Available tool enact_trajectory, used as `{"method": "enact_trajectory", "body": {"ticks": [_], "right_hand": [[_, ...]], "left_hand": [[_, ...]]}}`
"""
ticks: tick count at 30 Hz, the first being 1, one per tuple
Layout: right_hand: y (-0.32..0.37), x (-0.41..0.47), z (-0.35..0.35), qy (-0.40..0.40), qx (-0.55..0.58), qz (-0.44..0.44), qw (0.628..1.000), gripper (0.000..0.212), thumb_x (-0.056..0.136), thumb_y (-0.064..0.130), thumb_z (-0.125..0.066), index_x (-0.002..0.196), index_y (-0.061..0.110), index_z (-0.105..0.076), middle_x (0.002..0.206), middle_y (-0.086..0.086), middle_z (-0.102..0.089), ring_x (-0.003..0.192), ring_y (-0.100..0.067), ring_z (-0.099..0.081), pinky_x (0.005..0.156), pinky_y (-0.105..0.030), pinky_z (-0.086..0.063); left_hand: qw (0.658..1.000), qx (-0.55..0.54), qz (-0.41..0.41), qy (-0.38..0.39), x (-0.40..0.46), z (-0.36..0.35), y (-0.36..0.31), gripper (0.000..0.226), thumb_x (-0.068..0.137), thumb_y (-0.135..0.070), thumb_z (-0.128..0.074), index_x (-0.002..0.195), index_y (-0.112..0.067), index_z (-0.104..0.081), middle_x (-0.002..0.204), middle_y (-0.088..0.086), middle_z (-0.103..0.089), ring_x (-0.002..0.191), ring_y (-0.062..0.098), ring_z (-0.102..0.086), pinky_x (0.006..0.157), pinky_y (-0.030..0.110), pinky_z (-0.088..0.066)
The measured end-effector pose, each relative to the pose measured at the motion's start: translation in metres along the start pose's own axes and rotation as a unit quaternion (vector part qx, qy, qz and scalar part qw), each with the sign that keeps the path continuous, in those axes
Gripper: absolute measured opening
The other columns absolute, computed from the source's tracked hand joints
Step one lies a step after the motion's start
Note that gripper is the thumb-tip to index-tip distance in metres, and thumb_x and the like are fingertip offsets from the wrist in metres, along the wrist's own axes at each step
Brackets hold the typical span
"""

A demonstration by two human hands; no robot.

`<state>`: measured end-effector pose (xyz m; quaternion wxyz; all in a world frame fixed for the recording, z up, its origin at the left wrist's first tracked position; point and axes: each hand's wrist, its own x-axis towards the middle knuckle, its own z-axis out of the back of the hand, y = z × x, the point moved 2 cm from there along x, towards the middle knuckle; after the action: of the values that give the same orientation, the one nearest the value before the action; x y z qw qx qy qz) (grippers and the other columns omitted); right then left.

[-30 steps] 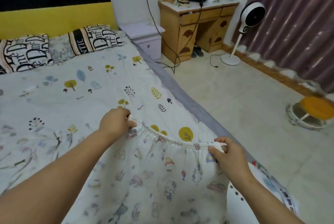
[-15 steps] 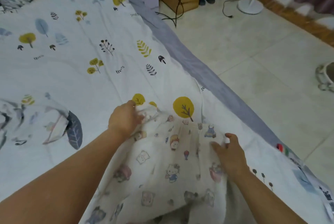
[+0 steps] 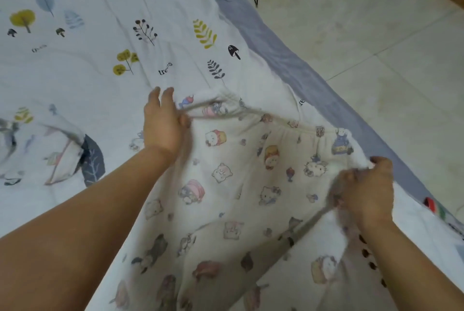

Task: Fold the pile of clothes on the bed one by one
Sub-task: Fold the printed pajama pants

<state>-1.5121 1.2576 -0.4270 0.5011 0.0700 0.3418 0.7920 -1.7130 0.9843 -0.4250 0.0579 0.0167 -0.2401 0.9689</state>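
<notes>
Garment: cartoon-print pants [image 3: 241,185] spread between both hands on the bed [image 3: 75,72].
Left hand [image 3: 163,125]: pinches the waistband at 10 o'clock.
Right hand [image 3: 364,190]: grips the edge at 3 o'clock.

A cream garment [image 3: 241,185] printed with cartoon characters lies spread on the bedsheet [image 3: 88,72], its gathered waistband toward twelve o'clock. The left hand [image 3: 163,127] pinches the waistband's nine o'clock end, two fingers straight. The right hand [image 3: 364,190], blurred, seems to grip the three o'clock edge. Tiled floor [image 3: 376,59] fills one to three o'clock.
</notes>
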Motion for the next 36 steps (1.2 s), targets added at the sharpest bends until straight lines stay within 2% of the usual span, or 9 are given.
{"method": "enact_trajectory", "body": {"ticks": [4, 7, 10, 14, 17, 20, 25, 30, 36], "right_hand": [[0.023, -0.04, -0.038, -0.022, -0.168, 0.216, 0.962, 0.061, 0.089, 0.023, -0.05, 0.143, 0.007, -0.027, 0.146, -0.024, -0.029, 0.133, -0.036, -0.027, 0.107, -0.051, -0.025], [0.017, -0.075, -0.087, 0.123, -0.267, 0.383, 0.875, 0.064, 0.085, 0.041, -0.034, 0.142, 0.012, -0.03, 0.147, -0.022, -0.03, 0.136, -0.034, -0.022, 0.109, -0.053, -0.014], [0.0, -0.077, -0.113, 0.225, -0.362, 0.376, 0.822, 0.072, 0.085, 0.056, -0.024, 0.148, 0.021, -0.018, 0.154, -0.014, -0.022, 0.14, -0.032, -0.018, 0.108, -0.055, -0.01], [0.005, -0.07, -0.11, 0.256, -0.401, 0.333, 0.814, 0.069, 0.093, 0.061, -0.017, 0.142, 0.035, 0.025, 0.154, 0.002, 0.025, 0.143, -0.023, 0.019, 0.113, -0.049, 0.011], [0.027, -0.088, -0.105, 0.236, -0.392, 0.325, 0.828, 0.06, 0.099, 0.041, -0.029, 0.15, 0.021, -0.005, 0.158, -0.011, -0.001, 0.145, -0.03, 0.0, 0.114, -0.052, -0.006], [0.047, -0.115, -0.107, 0.166, -0.296, 0.375, 0.863, 0.05, 0.088, 0.013, -0.044, 0.137, 0.003, -0.042, 0.137, -0.024, -0.043, 0.129, -0.041, -0.038, 0.106, -0.056, -0.032], [0.073, -0.196, -0.129, 0.212, -0.237, 0.495, 0.808, 0.048, 0.074, 0.002, -0.059, 0.122, 0.001, -0.056, 0.118, -0.021, -0.058, 0.111, -0.041, -0.054, 0.094, -0.049, -0.043], [0.085, -0.284, -0.16, 0.254, -0.274, 0.539, 0.755, 0.063, 0.041, 0.01, -0.085, 0.101, 0.004, -0.068, 0.094, -0.018, -0.067, 0.082, -0.036, -0.066, 0.067, -0.044, -0.055], [0.088, -0.379, -0.193, 0.338, -0.284, 0.592, 0.674, 0.051, 0.094, 0.019, -0.044, 0.143, 0.014, -0.029, 0.144, -0.01, -0.03, 0.131, -0.029, -0.031, 0.104, -0.039, -0.031]], "left_hand": [[0.985, 0.133, -0.106, 0.005, -0.043, -0.023, -0.006, 0.063, 0.092, -0.028, -0.046, 0.146, -0.004, -0.022, 0.154, 0.023, -0.008, 0.141, 0.042, -0.01, 0.109, 0.06, -0.014], [0.956, 0.226, -0.087, 0.166, -0.078, -0.046, 0.015, 0.065, 0.097, -0.048, -0.02, 0.149, -0.02, 0.009, 0.155, 0.006, 0.02, 0.142, 0.033, 0.019, 0.11, 0.056, 0.011], [0.93, 0.241, -0.046, 0.272, -0.091, -0.058, 0.04, 0.065, 0.095, -0.054, -0.011, 0.146, -0.026, 0.018, 0.154, 0.0, 0.026, 0.14, 0.032, 0.025, 0.111, 0.058, 0.007], [0.937, 0.174, -0.055, 0.299, -0.085, -0.051, 0.041, 0.065, 0.097, -0.049, -0.024, 0.149, -0.024, 0.006, 0.156, 0.0, 0.017, 0.142, 0.032, 0.018, 0.112, 0.057, 0.003], [0.965, 0.098, -0.086, 0.228, -0.095, -0.032, 0.046, 0.049, 0.095, -0.036, -0.041, 0.139, -0.016, -0.038, 0.152, 0.009, -0.024, 0.139, 0.032, -0.023, 0.11, 0.051, -0.023], [0.987, 0.011, -0.105, 0.121, -0.125, -0.001, 0.059, 0.036, 0.079, -0.023, -0.045, 0.101, -0.006, -0.067, 0.108, 0.014, -0.063, 0.098, 0.033, -0.06, 0.085, 0.042, -0.05], [0.996, 0.018, -0.058, 0.066, -0.184, 0.057, 0.12, 0.039, 0.074, -0.022, -0.035, 0.087, -0.007, -0.069, 0.091, 0.011, -0.066, 0.078, 0.032, -0.063, 0.071, 0.037, -0.049], [0.986, 0.112, 0.119, 0.031, -0.242, 0.127, 0.213, 0.038, 0.075, -0.022, -0.037, 0.091, -0.004, -0.066, 0.093, 0.018, -0.063, 0.084, 0.04, -0.061, 0.067, 0.042, -0.049], [0.917, 0.144, 0.308, 0.209, -0.306, 0.165, 0.33, 0.051, 0.081, -0.008, -0.057, 0.13, -0.011, -0.043, 0.128, 0.012, -0.05, 0.116, 0.032, -0.047, 0.094, 0.039, -0.042]]}}
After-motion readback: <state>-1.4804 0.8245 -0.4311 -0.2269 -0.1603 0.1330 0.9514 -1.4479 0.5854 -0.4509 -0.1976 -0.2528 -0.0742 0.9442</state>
